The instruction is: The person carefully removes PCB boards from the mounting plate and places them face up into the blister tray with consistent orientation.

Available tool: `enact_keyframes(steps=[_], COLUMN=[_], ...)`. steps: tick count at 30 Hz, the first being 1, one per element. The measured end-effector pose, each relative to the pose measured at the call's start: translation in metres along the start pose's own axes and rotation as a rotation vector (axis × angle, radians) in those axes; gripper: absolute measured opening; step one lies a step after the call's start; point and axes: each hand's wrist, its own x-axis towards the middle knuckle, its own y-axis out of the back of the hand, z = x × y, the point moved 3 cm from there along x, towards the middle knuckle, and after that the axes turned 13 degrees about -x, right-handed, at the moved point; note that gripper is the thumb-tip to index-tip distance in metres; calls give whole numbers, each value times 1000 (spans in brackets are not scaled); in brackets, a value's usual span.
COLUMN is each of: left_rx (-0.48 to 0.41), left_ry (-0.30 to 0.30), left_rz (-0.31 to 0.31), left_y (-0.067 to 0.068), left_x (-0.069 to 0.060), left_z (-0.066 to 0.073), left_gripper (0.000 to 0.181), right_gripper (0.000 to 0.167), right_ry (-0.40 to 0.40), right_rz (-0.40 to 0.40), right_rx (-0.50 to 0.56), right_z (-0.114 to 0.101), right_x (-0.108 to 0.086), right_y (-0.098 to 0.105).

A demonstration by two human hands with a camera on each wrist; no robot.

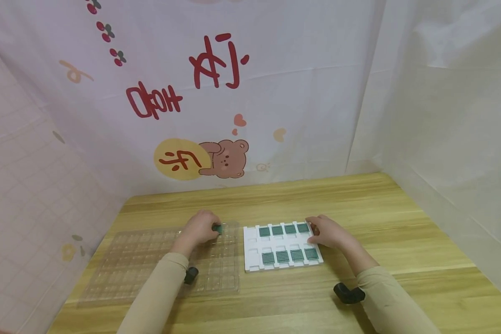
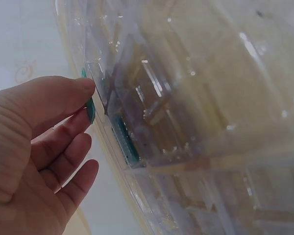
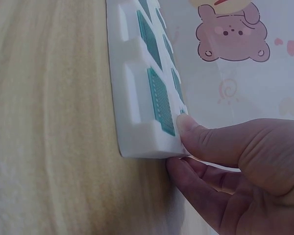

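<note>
My left hand [image 1: 200, 227] pinches a small green circuit board [image 2: 91, 110] between thumb and fingers, at the far right corner of a clear plastic tray [image 1: 223, 273] with many compartments. In the left wrist view, another green shape [image 2: 125, 141] shows through the plastic; I cannot tell whether it is a second board or a reflection. To the right lies a white tray [image 1: 252, 253] bearing two rows of green circuit boards [image 1: 282, 256]. My right hand [image 1: 329, 232] grips this tray's right end, thumb on its top and fingers against its side.
Both trays lie on a wooden table [image 1: 284, 301], a narrow gap between them. A white printed curtain [image 1: 300, 102] hangs behind the table and along the sides. Black wrist mounts [image 1: 349, 293] are worn on both forearms.
</note>
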Motion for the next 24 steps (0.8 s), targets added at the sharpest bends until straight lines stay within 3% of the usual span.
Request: enact_keyframes(steps=[19,24], left_rx=[-13,-31], left_ry=[-3,7], left_rz=[13,12], left_y=[1,2], left_x=[-2,-4], left_z=[1,1], left_gripper=[8,14], right_gripper=[62,62], right_ry=[1,2], right_rz=[6,6], right_rx=[-10,-4], right_z=[-4,-2], right_x=[-3,-2], right_y=[3,2])
